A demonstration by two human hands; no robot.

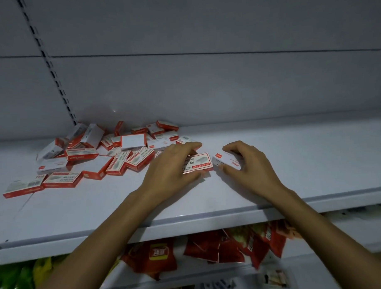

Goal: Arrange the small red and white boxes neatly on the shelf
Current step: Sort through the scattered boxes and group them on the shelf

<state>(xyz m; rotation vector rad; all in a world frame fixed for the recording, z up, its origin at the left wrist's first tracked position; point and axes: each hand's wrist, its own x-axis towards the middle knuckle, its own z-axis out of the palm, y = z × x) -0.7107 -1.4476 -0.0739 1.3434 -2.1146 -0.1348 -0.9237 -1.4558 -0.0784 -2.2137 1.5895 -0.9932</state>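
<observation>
Head view: left hand [171, 166] and right hand [248, 161] fingers each grip a box on the shelf [294, 162], bare rightward

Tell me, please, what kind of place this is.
Probably a shop aisle: a white metal shelf on a slotted upright, many identical red and white boxes, and snack packets on the shelf below.

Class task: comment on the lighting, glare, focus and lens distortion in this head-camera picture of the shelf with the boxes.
Head view: dim, bluish light; a small glint on the back panel; the shelf edge bows from wide-angle distortion; print on the box under the left hand is fairly sharp, while the snack packets below look soft and dark.
</observation>
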